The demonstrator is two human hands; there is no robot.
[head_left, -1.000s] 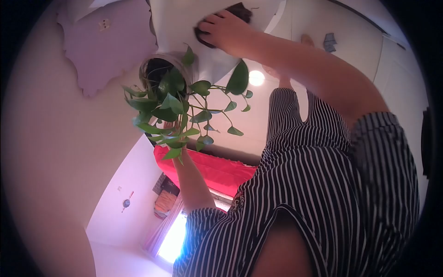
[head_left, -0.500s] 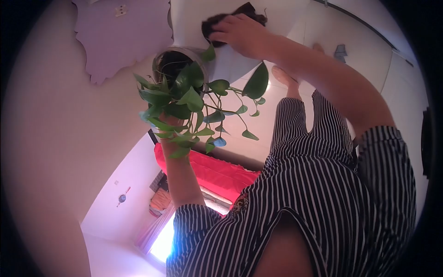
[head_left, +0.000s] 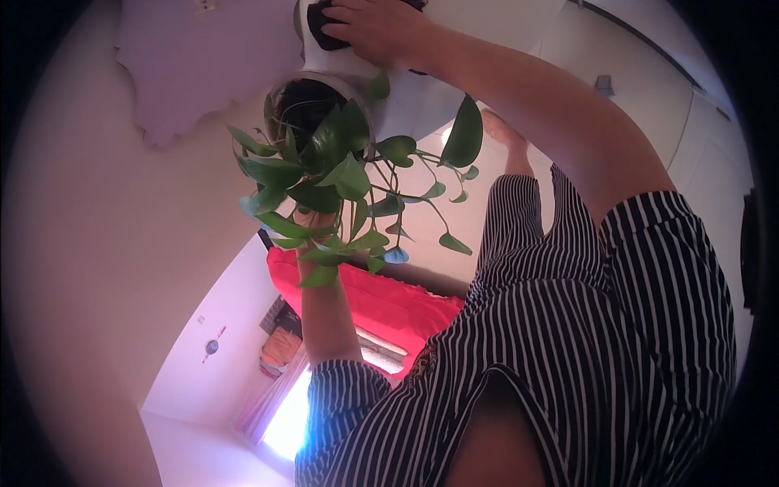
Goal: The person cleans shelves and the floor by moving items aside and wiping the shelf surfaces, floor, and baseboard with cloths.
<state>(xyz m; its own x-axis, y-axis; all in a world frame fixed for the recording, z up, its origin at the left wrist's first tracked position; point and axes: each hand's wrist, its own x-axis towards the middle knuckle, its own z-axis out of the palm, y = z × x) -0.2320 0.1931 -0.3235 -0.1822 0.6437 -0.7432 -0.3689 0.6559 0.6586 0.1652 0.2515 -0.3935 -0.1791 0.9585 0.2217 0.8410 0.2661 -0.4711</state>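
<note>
My right hand [head_left: 377,32] presses a dark cloth [head_left: 326,31] against a white surface [head_left: 430,97] at the top, its fingers bent over the cloth. Below it a round pot [head_left: 357,85] with dark soil is tilted, and a green trailing plant [head_left: 345,174] hangs out of it. My left hand [head_left: 312,217] is behind the leaves at the pot's lower side, mostly hidden; its fingers cannot be made out.
A purple wavy-edged panel [head_left: 203,65] is on the wall at the upper left. Red fabric [head_left: 373,300] lies beyond my left forearm. A bright window [head_left: 288,418] is at the lower left. A small grey object [head_left: 604,85] lies on the floor.
My right hand has moved left and up with the dark cloth, compared with half a second ago. The pot and plant have shifted right since the first frame, with my left hand behind them.
</note>
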